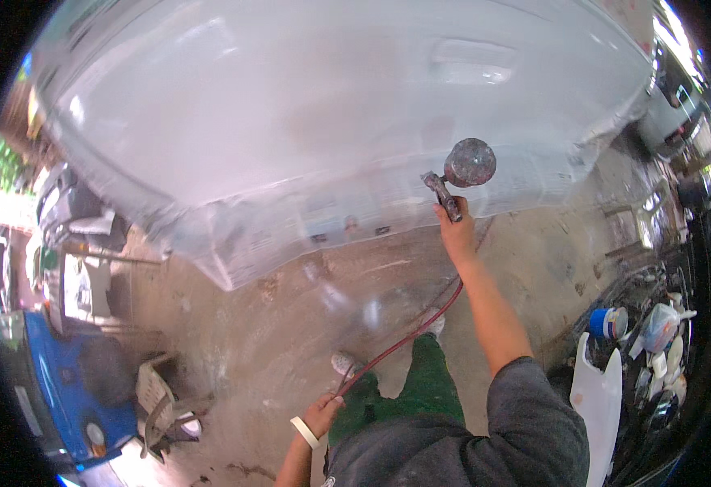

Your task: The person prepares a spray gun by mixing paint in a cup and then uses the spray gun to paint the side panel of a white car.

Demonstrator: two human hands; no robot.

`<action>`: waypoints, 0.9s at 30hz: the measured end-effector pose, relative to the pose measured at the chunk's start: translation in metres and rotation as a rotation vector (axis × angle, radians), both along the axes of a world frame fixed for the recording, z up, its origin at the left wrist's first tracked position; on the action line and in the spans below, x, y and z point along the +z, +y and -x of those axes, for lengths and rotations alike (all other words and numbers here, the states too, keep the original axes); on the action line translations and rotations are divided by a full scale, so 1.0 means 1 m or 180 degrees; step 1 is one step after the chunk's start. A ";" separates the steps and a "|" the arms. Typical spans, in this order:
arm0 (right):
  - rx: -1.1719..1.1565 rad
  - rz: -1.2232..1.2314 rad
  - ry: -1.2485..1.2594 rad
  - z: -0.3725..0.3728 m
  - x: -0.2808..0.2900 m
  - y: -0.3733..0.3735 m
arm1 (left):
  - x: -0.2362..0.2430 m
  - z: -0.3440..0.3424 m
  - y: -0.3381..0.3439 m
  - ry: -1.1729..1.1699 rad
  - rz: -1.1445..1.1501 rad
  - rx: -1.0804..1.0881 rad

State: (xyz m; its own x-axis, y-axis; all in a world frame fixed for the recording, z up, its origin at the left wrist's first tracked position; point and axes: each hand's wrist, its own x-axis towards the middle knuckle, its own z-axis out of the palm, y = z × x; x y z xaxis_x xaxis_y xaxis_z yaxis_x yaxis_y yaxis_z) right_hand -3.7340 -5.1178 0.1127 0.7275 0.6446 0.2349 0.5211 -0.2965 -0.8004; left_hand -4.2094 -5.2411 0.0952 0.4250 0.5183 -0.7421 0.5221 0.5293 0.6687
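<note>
The spray gun (441, 193), its round, stained cup (470, 162) at the top, is in front of the lower part of a glossy, pale vehicle panel (307, 122). My right hand (455, 229) is wrapped around its grip. A red hose (404, 342) runs from near that hand down across my legs to my left hand (320, 415), which grips it. Translucent sheeting (238, 252) hangs along the panel's bottom, above the stained floor (209, 316).

Stained brownish floor (234, 349), bright daylight (8, 199) at left.
</note>
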 end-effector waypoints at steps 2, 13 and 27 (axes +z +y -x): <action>0.0193 -0.0104 -0.0037 0.048 -0.003 0.022 | -0.002 0.035 0.000 0.0010 0.0168 0.0196; 0.1121 0.0039 -0.0154 0.266 -0.007 0.136 | -0.017 0.165 -0.025 0.0039 0.0589 0.1348; 0.1889 -0.0204 0.0343 0.423 -0.013 0.220 | -0.025 0.206 -0.044 -0.0134 0.0659 0.2265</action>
State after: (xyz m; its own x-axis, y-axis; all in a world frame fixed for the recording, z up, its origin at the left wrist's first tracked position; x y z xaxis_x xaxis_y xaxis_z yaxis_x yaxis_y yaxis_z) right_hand -4.1571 -4.8978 0.0993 0.2698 0.9346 0.2316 0.4978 0.0705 -0.8644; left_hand -4.4158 -5.2846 0.0698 0.0688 0.5302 -0.8451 -0.0181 0.8476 0.5303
